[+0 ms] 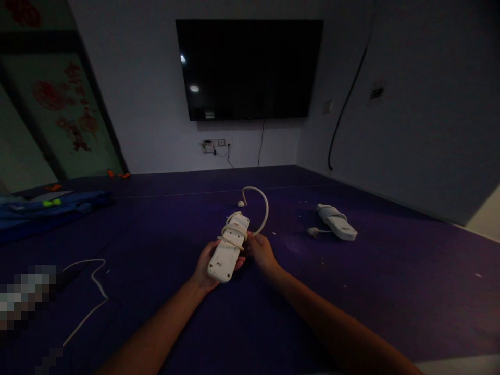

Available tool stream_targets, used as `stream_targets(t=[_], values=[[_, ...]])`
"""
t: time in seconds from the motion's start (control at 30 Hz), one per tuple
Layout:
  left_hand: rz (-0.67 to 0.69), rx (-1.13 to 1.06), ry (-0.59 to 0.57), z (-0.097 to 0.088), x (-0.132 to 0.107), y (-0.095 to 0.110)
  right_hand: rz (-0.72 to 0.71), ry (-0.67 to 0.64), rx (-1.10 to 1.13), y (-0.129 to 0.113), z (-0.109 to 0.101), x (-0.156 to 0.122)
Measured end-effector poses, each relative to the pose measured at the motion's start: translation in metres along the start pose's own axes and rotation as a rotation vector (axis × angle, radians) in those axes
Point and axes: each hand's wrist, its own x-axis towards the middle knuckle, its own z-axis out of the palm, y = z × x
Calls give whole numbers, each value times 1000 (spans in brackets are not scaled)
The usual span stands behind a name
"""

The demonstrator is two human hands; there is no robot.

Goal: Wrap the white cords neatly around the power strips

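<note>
Head view: above the purple floor (pixel 175 323), the left hand (pixel 205 265) is closed around the near part of a white power strip (pixel 224 259), screw-holed face up, seemingly to steady it, while the right hand (pixel 261 253), its fingers apparently closed on the cord (pixel 267 208) beside the strip's edge, presumably controls the loose length. To the right, a second power strip (pixel 341 226) lies on the floor, its cord wound about its body, probably for compactness. Beyond, the free cord arches toward its plug (pixel 240 204), and a television (pixel 250 67) hangs on the far wall (pixel 136 114).
</note>
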Motion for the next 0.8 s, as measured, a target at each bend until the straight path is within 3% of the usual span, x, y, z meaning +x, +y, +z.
stream_targets(t=[0.17, 0.33, 0.5, 0.67, 0.8], values=[[46, 147, 1, 4, 2, -2, -74, 144, -141, -6, -9, 3], [274, 446, 193, 16, -3, -12, -200, 178, -402, -12, -17, 1], [357, 616, 382, 18, -3, -22, -309, 167, -577, -17, -16, -2], [562, 495, 447, 10, 0, -21, -247, 149, -447, -20, -14, -5], [465, 399, 415, 13, 1, -16, -135, 225, -154, -18, -14, -2]])
